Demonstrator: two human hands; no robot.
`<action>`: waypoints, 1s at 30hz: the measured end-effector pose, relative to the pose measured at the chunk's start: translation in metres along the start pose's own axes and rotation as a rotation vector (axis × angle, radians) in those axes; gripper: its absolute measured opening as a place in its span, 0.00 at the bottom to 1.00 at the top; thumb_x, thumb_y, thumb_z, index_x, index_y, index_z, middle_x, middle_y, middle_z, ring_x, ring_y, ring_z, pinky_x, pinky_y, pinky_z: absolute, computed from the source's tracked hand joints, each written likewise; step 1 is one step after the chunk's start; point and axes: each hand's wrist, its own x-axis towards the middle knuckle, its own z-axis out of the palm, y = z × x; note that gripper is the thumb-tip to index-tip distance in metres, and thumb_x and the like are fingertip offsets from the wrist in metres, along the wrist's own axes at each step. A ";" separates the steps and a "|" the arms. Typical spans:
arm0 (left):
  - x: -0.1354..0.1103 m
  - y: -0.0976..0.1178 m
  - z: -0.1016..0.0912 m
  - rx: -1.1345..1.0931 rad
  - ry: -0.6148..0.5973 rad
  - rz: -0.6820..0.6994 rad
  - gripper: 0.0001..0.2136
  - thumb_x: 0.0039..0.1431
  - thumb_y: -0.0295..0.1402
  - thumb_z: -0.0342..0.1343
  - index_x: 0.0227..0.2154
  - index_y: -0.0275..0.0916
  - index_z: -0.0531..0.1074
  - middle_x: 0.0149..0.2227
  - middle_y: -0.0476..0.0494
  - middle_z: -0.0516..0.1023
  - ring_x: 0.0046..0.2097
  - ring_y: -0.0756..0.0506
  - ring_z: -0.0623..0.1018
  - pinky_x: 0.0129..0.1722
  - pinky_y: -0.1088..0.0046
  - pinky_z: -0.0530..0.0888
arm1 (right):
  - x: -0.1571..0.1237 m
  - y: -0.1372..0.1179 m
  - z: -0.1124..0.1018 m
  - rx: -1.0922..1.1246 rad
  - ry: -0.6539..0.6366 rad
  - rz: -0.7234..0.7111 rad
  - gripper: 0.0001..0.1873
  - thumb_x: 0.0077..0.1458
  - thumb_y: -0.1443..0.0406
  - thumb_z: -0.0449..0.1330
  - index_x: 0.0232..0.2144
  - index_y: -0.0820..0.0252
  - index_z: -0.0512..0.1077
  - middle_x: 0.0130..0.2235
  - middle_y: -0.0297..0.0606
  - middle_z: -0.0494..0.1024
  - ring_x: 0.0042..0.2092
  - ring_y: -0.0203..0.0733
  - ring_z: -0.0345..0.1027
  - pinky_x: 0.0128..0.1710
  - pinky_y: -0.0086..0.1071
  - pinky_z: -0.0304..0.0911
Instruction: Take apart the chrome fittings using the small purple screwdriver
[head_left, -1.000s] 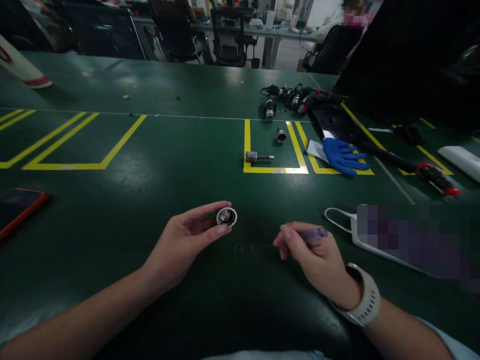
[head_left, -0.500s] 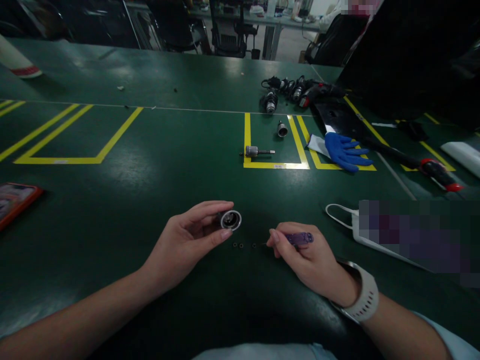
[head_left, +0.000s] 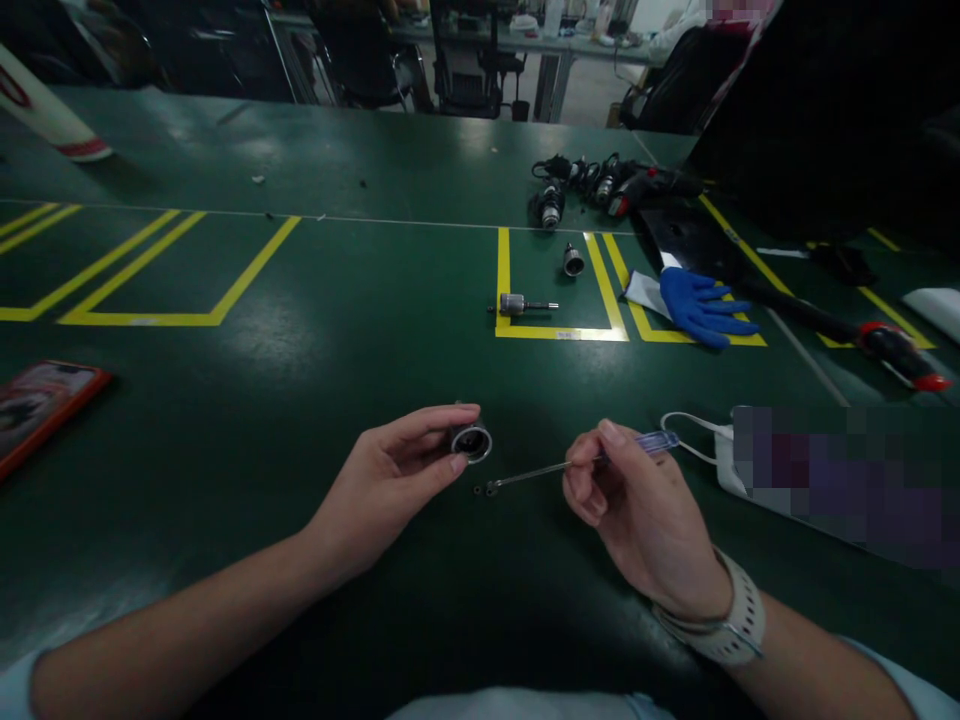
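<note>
My left hand (head_left: 390,480) pinches a small round metal part (head_left: 471,441) between thumb and fingers, its open end turned toward me. My right hand (head_left: 637,510) is closed on a small screwdriver with a purple handle (head_left: 651,442); its thin shaft (head_left: 532,473) slants down to the left. The tip rests by tiny black screws (head_left: 484,489) lying on the green table (head_left: 300,390), just below the metal part.
A phone in a red case (head_left: 37,400) lies at the left edge. Farther back are a metal shaft piece (head_left: 521,304), a small socket (head_left: 573,262), a blue glove (head_left: 697,305), a cluster of black tool parts (head_left: 592,185) and a red-tipped tool (head_left: 896,362). A white mask strap (head_left: 686,430) lies at the right.
My right hand lifted and turned, so the screwdriver's shaft now shows and its tip reaches the screws. My left hand keeps its hold on the metal part, tilted slightly.
</note>
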 end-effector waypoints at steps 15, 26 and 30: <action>-0.001 -0.001 0.008 0.022 0.037 0.022 0.14 0.45 0.25 0.63 0.38 0.43 0.78 0.48 0.46 0.77 0.47 0.44 0.77 0.47 0.71 0.75 | -0.013 0.004 0.005 -0.728 -0.216 -0.414 0.09 0.58 0.72 0.54 0.37 0.59 0.73 0.33 0.37 0.77 0.33 0.36 0.70 0.33 0.31 0.68; 0.001 0.000 0.012 0.069 0.112 0.069 0.09 0.42 0.24 0.62 0.29 0.40 0.78 0.42 0.44 0.79 0.46 0.42 0.78 0.46 0.70 0.76 | -0.015 0.004 0.008 -0.748 -0.236 -0.416 0.09 0.57 0.71 0.54 0.37 0.58 0.73 0.33 0.38 0.77 0.33 0.38 0.71 0.33 0.33 0.69; 0.001 0.000 0.012 0.054 0.106 0.078 0.09 0.43 0.22 0.61 0.28 0.40 0.79 0.41 0.45 0.80 0.45 0.43 0.78 0.44 0.71 0.76 | -0.016 0.003 0.009 -0.749 -0.240 -0.436 0.09 0.57 0.72 0.54 0.37 0.59 0.73 0.33 0.38 0.77 0.33 0.37 0.71 0.33 0.32 0.69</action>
